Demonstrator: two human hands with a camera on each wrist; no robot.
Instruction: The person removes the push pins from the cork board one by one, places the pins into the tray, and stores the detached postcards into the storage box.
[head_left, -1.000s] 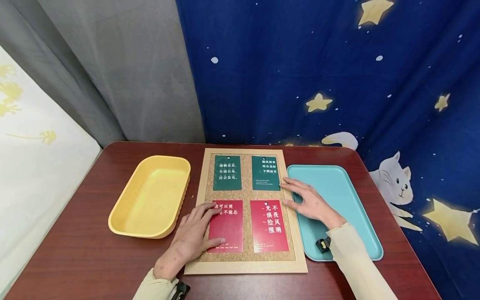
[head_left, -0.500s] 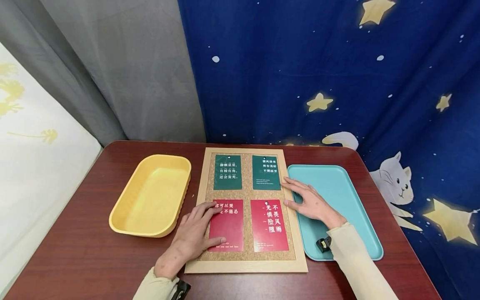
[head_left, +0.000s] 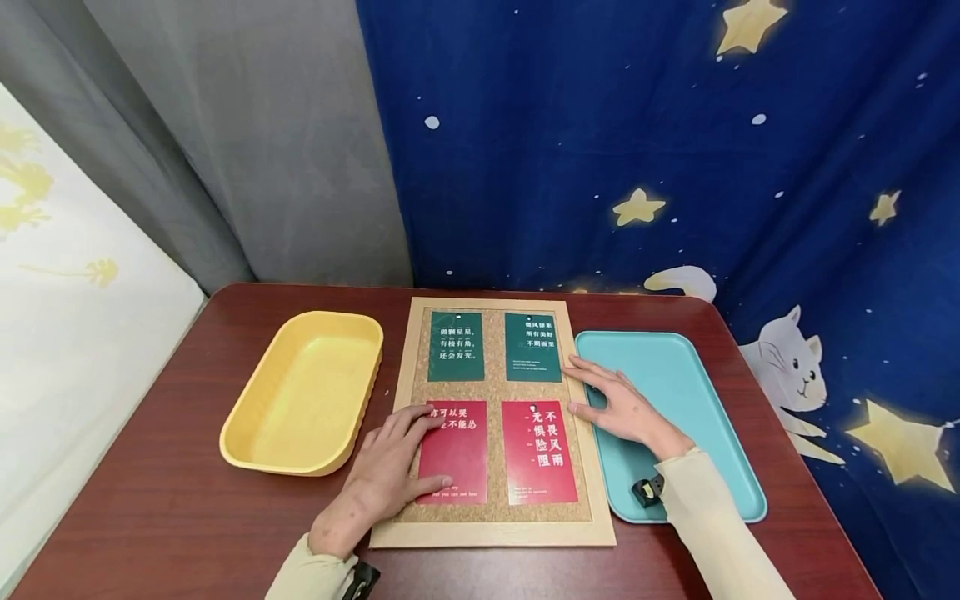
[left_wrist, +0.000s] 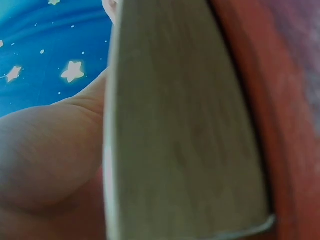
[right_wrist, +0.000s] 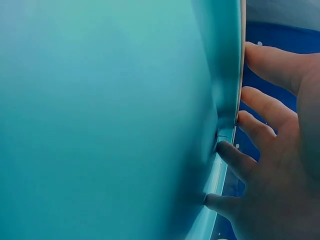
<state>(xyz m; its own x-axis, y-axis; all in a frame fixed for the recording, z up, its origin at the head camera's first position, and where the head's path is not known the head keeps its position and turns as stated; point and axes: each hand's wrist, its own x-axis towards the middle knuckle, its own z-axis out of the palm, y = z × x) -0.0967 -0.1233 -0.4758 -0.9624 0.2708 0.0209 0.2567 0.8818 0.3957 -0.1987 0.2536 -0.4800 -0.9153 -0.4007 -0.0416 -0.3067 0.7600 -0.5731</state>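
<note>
A wood-framed cork board (head_left: 494, 390) lies flat on the table, bearing two green cards on its far half and two red cards on its near half. My left hand (head_left: 386, 471) rests over the board's left edge, its fingers and thumb spread onto the left red card (head_left: 457, 454). On the other side, my right hand (head_left: 622, 407) touches the right frame edge with its fingertips, beside the right green card (head_left: 534, 350) and right red card (head_left: 538, 479). In the right wrist view, several right fingertips reach the board's rim and the rim of the blue tray (right_wrist: 110, 125).
A yellow bin (head_left: 300, 400) stands left of the board on the dark red table (head_left: 180, 492). Under my right forearm and against the board's right side lies the blue tray (head_left: 697, 433). Curtains (head_left: 525, 150) hang behind the table.
</note>
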